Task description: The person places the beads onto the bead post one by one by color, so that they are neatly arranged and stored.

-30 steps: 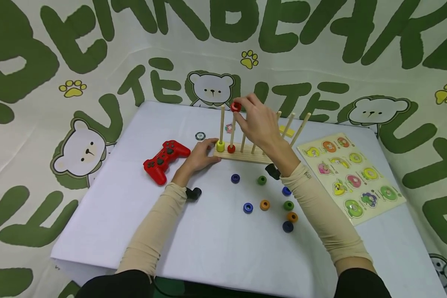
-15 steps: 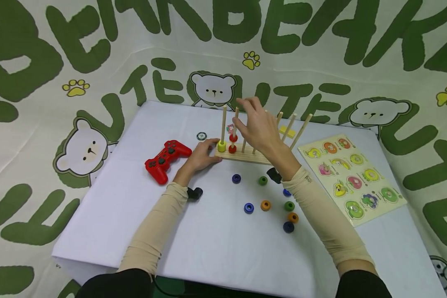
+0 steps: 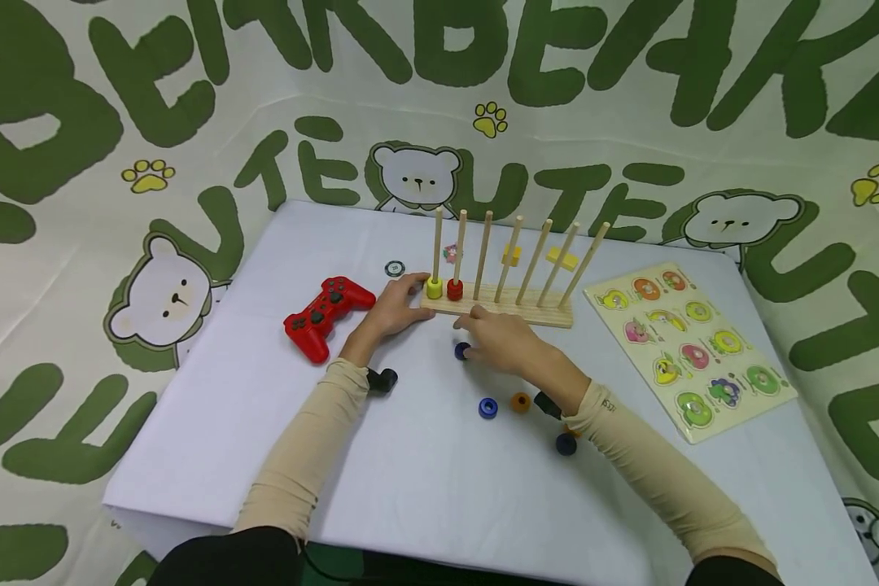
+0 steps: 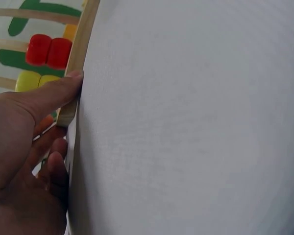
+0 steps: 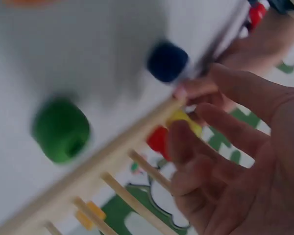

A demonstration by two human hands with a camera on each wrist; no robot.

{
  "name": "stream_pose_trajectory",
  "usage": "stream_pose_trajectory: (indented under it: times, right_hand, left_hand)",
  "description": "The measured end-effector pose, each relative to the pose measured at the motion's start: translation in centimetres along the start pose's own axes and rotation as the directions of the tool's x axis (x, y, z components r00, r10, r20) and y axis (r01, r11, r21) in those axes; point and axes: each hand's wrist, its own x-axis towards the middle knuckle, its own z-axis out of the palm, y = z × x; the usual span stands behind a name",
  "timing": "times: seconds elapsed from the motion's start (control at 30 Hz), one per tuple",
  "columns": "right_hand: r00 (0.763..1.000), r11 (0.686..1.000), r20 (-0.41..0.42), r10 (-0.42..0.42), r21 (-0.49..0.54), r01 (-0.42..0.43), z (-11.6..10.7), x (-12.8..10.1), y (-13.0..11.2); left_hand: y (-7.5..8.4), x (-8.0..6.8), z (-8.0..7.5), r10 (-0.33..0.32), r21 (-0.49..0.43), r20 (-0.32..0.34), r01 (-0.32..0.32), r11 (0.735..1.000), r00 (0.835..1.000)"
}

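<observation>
My left hand [image 3: 393, 308] grips the left end of a wooden peg rack [image 3: 516, 313], thumb along the front edge and fingers behind its end. Yellow beads [image 4: 28, 81] sit on the first peg and two red beads [image 4: 49, 51] on the second; the other pegs are bare. My right hand [image 3: 509, 343] reaches low over the table in front of the rack. Its fingers are spread, with nothing between them. Close by its fingertips lies a dark blue bead [image 5: 167, 61]. A green bead [image 5: 61, 129] shows in the right wrist view; in the head view the hand hides it.
Nearer the front lie a blue bead [image 3: 487, 408], an orange bead [image 3: 520, 403] and a navy bead [image 3: 566, 443]. A red game controller [image 3: 327, 317] is at left, a fruit puzzle board [image 3: 630, 358] at right. Yellow blocks [image 3: 561, 259] stand behind the rack.
The right hand let go of a red bead, which slid down the second peg onto the other red one. That hand then came down and forward to the dark blue bead. The left hand stayed put.
</observation>
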Motion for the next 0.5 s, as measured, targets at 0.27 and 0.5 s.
stream_pose_trajectory:
  times: [0.27,0.5]
  right_hand:
    - [0.997,1.0,0.071,0.001,0.013,-0.002,2.8,0.5,0.5]
    - [1.0,0.998,-0.01,-0.025,0.063,0.025,2.1,0.1,0.7]
  left_hand:
    - [-0.1,-0.1,0.1,-0.003,-0.004,-0.002,0.003,1.0,1.0]
    - [0.0,0.0,0.0,-0.004,-0.006,0.001,0.004,1.0,1.0]
